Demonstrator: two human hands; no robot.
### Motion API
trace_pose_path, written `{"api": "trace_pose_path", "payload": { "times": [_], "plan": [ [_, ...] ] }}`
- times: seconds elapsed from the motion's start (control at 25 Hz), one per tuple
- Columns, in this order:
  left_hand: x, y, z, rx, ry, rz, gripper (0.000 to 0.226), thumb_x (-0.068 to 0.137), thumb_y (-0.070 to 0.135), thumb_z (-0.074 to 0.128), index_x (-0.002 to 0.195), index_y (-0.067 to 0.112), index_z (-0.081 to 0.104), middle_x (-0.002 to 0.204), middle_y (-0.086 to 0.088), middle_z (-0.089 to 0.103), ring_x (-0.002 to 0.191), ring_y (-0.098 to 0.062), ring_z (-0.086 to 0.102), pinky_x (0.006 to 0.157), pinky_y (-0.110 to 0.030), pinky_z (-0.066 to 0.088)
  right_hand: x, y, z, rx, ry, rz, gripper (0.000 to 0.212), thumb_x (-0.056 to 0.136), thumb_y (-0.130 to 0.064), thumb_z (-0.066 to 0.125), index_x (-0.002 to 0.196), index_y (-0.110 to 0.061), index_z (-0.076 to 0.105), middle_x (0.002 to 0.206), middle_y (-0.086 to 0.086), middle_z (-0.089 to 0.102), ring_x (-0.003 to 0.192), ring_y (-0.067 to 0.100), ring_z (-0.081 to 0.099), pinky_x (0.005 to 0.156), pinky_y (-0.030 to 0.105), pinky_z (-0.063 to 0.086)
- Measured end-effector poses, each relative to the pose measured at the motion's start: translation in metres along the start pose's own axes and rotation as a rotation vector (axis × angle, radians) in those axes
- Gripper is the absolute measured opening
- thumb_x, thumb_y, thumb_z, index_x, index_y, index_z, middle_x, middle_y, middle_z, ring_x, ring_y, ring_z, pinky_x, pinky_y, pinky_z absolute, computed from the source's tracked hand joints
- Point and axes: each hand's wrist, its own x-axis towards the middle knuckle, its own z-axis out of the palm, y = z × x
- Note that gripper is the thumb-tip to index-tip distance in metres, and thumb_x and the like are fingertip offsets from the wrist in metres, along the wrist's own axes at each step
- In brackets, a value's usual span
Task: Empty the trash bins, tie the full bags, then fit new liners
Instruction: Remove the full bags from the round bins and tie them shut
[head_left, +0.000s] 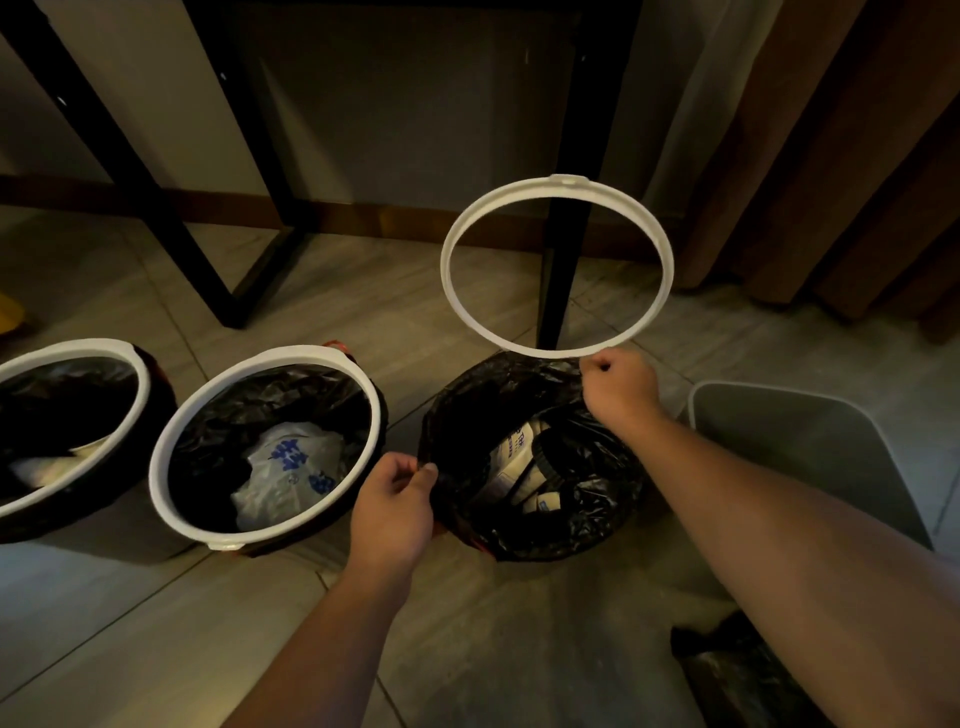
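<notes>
The black liner bag (478, 405) is sitting open in the third bin on the floor, between the hands. The left hand (392, 506) is pinching its near-left edge, nearest the pull, while the right hand (621, 387) is gripping the white retaining ring (569, 182) — tilted up beyond the far rim.

White ring (569, 180) you hold tilted above the black-lined bin (519, 540) full of paper trash, on the floor (467, 649), middle bin (270, 356) and left bin (78, 345) beside it, rings on.
</notes>
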Motion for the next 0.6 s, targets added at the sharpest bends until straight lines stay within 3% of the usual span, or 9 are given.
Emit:
{"api": "trace_pose_path", "payload": {
  "times": [0.08, 0.2, 0.36, 0.44, 0.52, 0.56, 0.6],
  "plan": [
    [-0.003, -0.001, 0.0, -0.001, -0.01, 0.038, 0.024, 0.102, 0.026, 0.065, 0.078, 0.025, 0.061, 0.077, -0.007, 0.068, 0.076, -0.027, 0.062, 0.068, -0.048, 0.057, -0.009, -0.001, 0.001, 0.002, -0.012, -0.104, 0.027, 0.098, -0.025, 0.064, 0.075, -0.013, 0.071, 0.069, 0.003, 0.067, 0.063, 0.011, 0.059, 0.055, 0.025, 0.041],
    [-0.004, 0.001, 0.003, 0.063, -0.021, 0.086, 0.025, 0.1, 0.026, 0.065, 0.076, 0.025, 0.057, 0.069, -0.004, 0.059, 0.07, -0.022, 0.058, 0.07, -0.054, 0.057, -0.011, -0.008, -0.003, 0.001, -0.013, -0.155, 0.042, 0.096, -0.035, 0.068, 0.065, -0.007, 0.064, 0.062, 0.012, 0.061, 0.055, 0.016, 0.054, 0.055, 0.032, 0.041],
    [-0.006, 0.009, 0.006, 0.143, -0.013, 0.156, 0.021, 0.091, 0.027, 0.069, 0.075, 0.024, 0.056, 0.062, 0.005, 0.06, 0.055, -0.006, 0.053, 0.063, -0.041, 0.047, -0.008, -0.012, -0.014, -0.007, -0.149, -0.144, 0.034, 0.092, -0.052, 0.073, 0.081, -0.02, 0.072, 0.082, -0.002, 0.071, 0.078, 0.012, 0.065, 0.071, 0.035, 0.053],
    [-0.01, 0.012, 0.004, 0.142, -0.017, 0.168, 0.017, 0.082, 0.029, 0.069, 0.072, 0.022, 0.057, 0.074, 0.008, 0.071, 0.068, -0.007, 0.064, 0.069, -0.043, 0.051, -0.008, -0.008, -0.022, -0.061, -0.232, -0.138, 0.036, 0.09, -0.059, 0.072, 0.083, -0.024, 0.076, 0.087, -0.004, 0.074, 0.084, 0.013, 0.067, 0.075, 0.036, 0.055],
    [-0.011, 0.013, 0.003, 0.129, -0.035, 0.179, 0.017, 0.077, 0.024, 0.069, 0.069, 0.02, 0.055, 0.097, 0.012, 0.077, 0.092, -0.008, 0.071, 0.079, -0.045, 0.055, -0.009, -0.007, -0.033, -0.136, -0.284, -0.122, 0.048, 0.09, -0.064, 0.069, 0.073, -0.019, 0.072, 0.072, -0.002, 0.07, 0.072, 0.017, 0.067, 0.066, 0.034, 0.051],
    [-0.011, 0.013, 0.002, 0.124, -0.045, 0.182, 0.019, 0.078, 0.019, 0.069, 0.067, 0.022, 0.053, 0.099, 0.014, 0.077, 0.093, -0.006, 0.071, 0.078, -0.044, 0.055, -0.008, -0.008, -0.038, -0.147, -0.307, -0.111, 0.051, 0.091, -0.065, 0.068, 0.072, -0.018, 0.071, 0.069, 0.0, 0.068, 0.07, 0.017, 0.067, 0.063, 0.032, 0.048],
    [-0.011, 0.013, 0.002, 0.12, -0.056, 0.183, 0.024, 0.08, 0.013, 0.068, 0.065, 0.023, 0.051, 0.089, 0.013, 0.074, 0.081, -0.004, 0.068, 0.072, -0.041, 0.052, -0.008, -0.01, -0.044, -0.138, -0.326, -0.094, 0.049, 0.091, -0.065, 0.067, 0.076, -0.018, 0.072, 0.073, 0.0, 0.07, 0.073, 0.016, 0.068, 0.064, 0.031, 0.048]
  ]
}}
